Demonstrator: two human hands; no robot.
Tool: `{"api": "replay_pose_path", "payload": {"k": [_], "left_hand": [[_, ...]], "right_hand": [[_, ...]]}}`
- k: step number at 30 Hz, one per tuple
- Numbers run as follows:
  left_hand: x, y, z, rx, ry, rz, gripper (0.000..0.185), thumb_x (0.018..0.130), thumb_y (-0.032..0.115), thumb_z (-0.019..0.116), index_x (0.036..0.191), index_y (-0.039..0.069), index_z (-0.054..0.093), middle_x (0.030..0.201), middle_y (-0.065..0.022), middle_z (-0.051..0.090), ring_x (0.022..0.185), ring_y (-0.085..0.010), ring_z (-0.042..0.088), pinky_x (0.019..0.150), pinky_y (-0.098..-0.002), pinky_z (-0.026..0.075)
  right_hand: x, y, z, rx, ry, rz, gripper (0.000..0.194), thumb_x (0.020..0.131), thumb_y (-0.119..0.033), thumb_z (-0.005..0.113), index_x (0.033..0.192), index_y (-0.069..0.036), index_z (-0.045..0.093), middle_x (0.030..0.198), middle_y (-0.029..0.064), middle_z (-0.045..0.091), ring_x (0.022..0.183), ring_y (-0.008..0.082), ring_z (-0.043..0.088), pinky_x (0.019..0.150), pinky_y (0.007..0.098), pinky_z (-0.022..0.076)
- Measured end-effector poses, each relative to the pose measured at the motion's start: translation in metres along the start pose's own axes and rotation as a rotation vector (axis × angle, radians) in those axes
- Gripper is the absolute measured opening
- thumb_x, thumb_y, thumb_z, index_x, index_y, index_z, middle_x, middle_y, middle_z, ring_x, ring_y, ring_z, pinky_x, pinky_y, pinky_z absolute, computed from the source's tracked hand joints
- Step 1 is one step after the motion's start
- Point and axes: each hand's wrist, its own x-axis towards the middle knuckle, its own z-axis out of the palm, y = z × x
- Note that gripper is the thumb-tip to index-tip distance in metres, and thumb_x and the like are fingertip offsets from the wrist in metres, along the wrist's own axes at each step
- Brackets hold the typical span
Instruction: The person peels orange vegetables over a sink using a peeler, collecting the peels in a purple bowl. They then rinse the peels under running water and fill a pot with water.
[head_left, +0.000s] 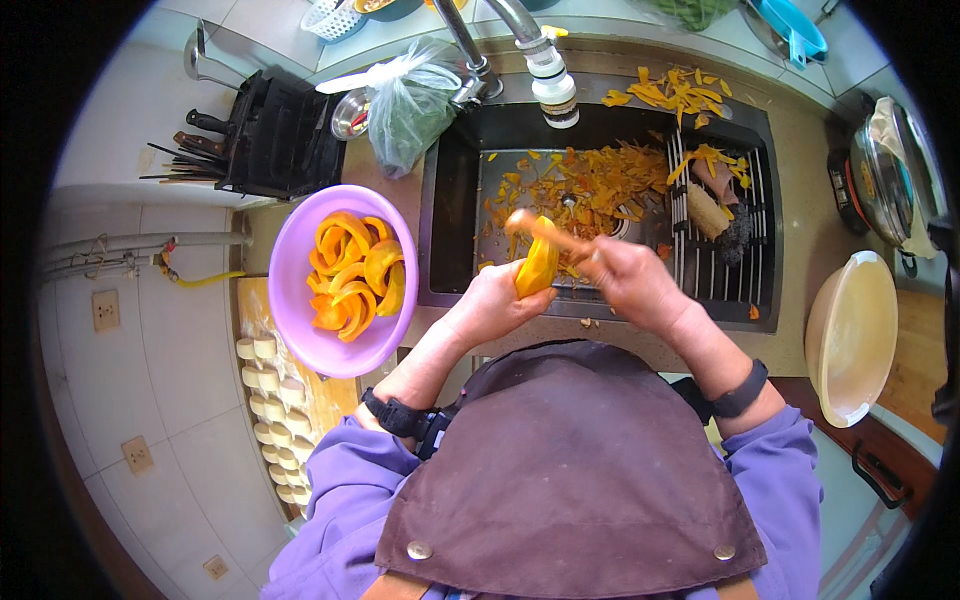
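Over the front of the dark sink (457, 225), my left hand (499, 304) grips a piece of orange pumpkin (538, 262), held roughly upright. My right hand (637, 281) is closed on a brown-handled tool (559, 236), perhaps a peeler, which crosses in front of the pumpkin piece; its working part is hard to make out. Orange and yellow peelings (607, 176) are heaped in the sink below. To the left, a purple plastic basin (281, 300) holds several curved peeled pumpkin slices (352, 300).
A faucet (553, 82) hangs over the sink's back. A rack (690, 277) at right carries scrubbers. More peelings (679, 94) lie on the rear rim. Behind the basin stand a tied plastic bag (412, 112) and a black knife holder (277, 139). Dough pieces (274, 409) lie lower left; a beige bowl (855, 337) stands right.
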Motion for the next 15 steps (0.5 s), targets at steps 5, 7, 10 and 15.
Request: {"api": "replay_pose_path", "payload": {"k": [5,7,10,15], "left_hand": [[-0.005,0.004,0.001,-0.069,-0.123,0.146,0.028,0.081,0.018,0.063,0.101,0.0,0.055,0.074,-0.0066,0.061,0.066,-0.0182,0.06,0.066,-0.0303,0.049],[-0.008,0.005,0.002,-0.287,-0.087,0.106,0.021,0.082,0.018,0.063,0.091,0.001,0.054,0.067,-0.003,0.056,0.06,-0.0105,0.054,0.057,-0.0252,0.045],[-0.006,0.003,-0.004,-0.596,-0.059,-0.064,0.017,0.083,0.018,0.061,0.084,0.004,0.051,0.062,-0.0028,0.052,0.053,-0.009,0.05,0.05,-0.023,0.042],[-0.002,-0.007,-0.002,-0.849,-0.009,-0.074,0.026,0.081,0.026,0.065,0.086,0.004,0.052,0.06,-0.0034,0.051,0.051,-0.0127,0.048,0.051,-0.0256,0.041]], "right_hand": [[0.016,0.007,0.001,-0.361,-0.187,0.446,0.027,0.088,-0.033,0.05,0.09,-0.006,0.053,0.083,0.0206,0.061,0.081,0.0386,0.059,0.067,0.047,0.0476],[0.021,0.011,-0.003,-0.282,-0.216,0.421,0.029,0.089,-0.034,0.049,0.09,-0.005,0.053,0.083,0.0216,0.061,0.08,0.0385,0.059,0.068,0.0473,0.0476],[0.016,0.005,-0.002,-0.172,-0.131,0.35,0.025,0.088,-0.031,0.051,0.09,-0.006,0.053,0.083,0.0193,0.061,0.077,0.0375,0.06,0.065,0.0459,0.0481],[0.005,-0.023,0.015,-0.025,-0.026,-0.036,0.024,0.085,-0.031,0.055,0.092,-0.008,0.051,0.079,0.0161,0.06,0.072,0.0363,0.06,0.06,0.046,0.0482]]}}
